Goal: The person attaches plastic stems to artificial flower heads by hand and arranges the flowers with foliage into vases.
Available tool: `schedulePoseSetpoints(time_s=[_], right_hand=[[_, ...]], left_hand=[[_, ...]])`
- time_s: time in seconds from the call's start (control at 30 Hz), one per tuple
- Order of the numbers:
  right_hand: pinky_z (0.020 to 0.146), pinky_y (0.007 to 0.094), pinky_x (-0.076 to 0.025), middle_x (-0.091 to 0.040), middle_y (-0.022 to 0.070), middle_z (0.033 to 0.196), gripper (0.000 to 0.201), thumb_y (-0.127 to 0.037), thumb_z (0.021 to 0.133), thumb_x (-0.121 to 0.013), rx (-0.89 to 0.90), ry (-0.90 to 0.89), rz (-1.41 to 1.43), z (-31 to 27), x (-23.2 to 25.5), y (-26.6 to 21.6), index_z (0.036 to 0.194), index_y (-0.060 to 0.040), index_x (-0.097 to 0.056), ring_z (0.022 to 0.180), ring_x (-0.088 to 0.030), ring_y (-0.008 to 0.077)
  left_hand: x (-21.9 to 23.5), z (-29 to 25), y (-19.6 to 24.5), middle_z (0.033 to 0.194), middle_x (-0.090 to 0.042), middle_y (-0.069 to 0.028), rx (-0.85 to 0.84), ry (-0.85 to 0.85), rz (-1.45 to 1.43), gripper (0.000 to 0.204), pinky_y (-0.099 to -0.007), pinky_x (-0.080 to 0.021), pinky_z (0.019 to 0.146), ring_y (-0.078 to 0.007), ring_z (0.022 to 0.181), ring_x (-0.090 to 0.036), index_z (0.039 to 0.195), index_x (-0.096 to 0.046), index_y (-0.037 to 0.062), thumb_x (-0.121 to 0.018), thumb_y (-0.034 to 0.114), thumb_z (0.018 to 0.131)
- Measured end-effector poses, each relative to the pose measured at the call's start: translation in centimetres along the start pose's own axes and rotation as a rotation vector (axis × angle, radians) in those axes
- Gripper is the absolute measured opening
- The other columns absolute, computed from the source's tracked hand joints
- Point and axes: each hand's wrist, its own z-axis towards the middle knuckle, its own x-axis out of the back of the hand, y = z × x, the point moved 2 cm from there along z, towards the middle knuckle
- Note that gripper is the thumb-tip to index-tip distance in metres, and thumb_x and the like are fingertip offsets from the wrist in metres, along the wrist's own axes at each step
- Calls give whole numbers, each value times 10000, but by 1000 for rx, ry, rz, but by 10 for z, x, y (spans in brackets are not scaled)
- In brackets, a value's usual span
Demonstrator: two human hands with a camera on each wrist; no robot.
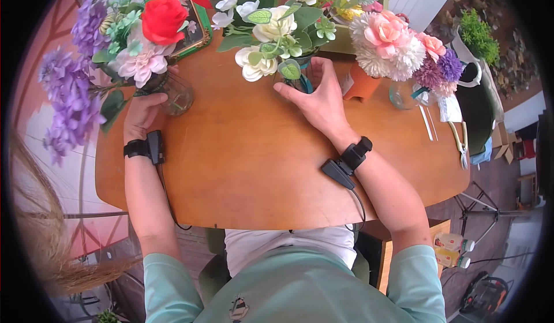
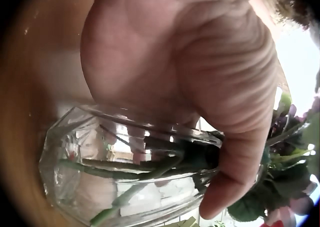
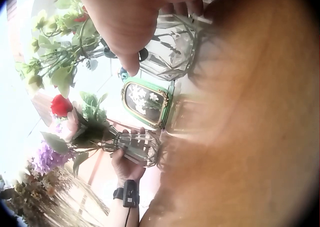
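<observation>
At the table's left, my left hand grips a clear glass vase by its neck. That vase holds a red rose, a pale pink flower and purple blossoms; green stems show through its glass in the left wrist view. Further right, my right hand has thumb and fingers around the neck of a second glass vase, which carries white roses and green leaves. Both vases stand upright on the wooden table.
Right of my right hand are an orange pot and a third glass vase under pink, white and purple flowers. Pliers and thin white sticks lie near the right edge. A green-framed picture stands behind the vases.
</observation>
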Motion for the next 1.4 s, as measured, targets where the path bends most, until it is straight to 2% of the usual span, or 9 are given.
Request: schedulePoseSetpoints(time_s=[0.4,0.63,0.7,0.73,0.87,1.07,1.2,1.27,1.4], right_hand=[[1055,442,-505,-612,212,1325,850,-474,737,-945,15,-58,14,-7,9,-10,1278,30,-526,1269,-606,321],[655,264,-470,-631,-10,836,354,-288,847,-884,-178,83,80,-36,97,3,948,-45,-646,736,-539,92],[654,248,-443,-637,5,900,335,-252,851,-877,-108,266,243,-33,115,21,946,-54,-624,761,-524,79],[768,289,-513,-665,82,1056,453,-244,846,-874,-118,309,46,-32,126,22,1133,-17,-607,897,-614,130],[1049,413,-512,-610,207,1346,834,-246,830,-870,-27,174,-23,-15,119,39,1453,38,-394,1237,-634,297],[900,338,-557,-711,105,1097,534,-180,852,-848,-146,-67,337,-1,104,39,1257,23,-565,971,-697,183],[858,318,-562,-722,81,1024,465,-161,861,-850,-185,-135,381,3,99,55,1207,12,-590,900,-695,148],[881,329,-569,-721,94,1060,517,-171,855,-861,-183,-122,388,0,95,54,1240,21,-574,927,-701,158],[978,363,-569,-697,142,1205,696,-209,832,-896,-174,-81,324,-3,96,51,1349,49,-508,1067,-700,195]], left_hand=[[-8,-4,-3,1460,-600,-49,128,63,40,768,-395,-376,1203,-227,1360,-555,1494,-514,-5,-828,37,794],[20,-10,-16,1407,-629,-74,295,4,146,826,-374,-427,1153,-207,1310,-583,1471,-518,-14,-881,42,731],[15,-12,-13,1397,-631,-74,363,-7,196,811,-363,-431,1145,-199,1291,-593,1461,-521,-28,-879,38,735],[7,-13,-10,1390,-635,-72,357,1,221,811,-356,-435,1139,-195,1278,-600,1453,-526,-34,-884,43,729],[6,-9,-13,1374,-642,-63,339,7,246,798,-354,-436,1137,-186,1259,-608,1431,-538,-39,-892,47,721],[8,-55,20,1467,-618,-167,353,84,601,844,-393,-456,1127,-269,1333,-602,1484,-482,-89,-897,89,772],[-63,-65,84,1357,-680,-255,769,-16,1030,730,-436,-513,1084,-330,1285,-651,1404,-590,-107,-902,175,807],[-114,-55,99,1275,-719,-261,495,-167,894,670,-427,-525,1065,-330,1228,-684,1359,-639,-96,-892,213,822],[-177,-4,68,1545,-517,-280,-2,-280,957,957,-455,-350,1232,-351,1471,-478,1581,-404,-51,-899,244,818]])
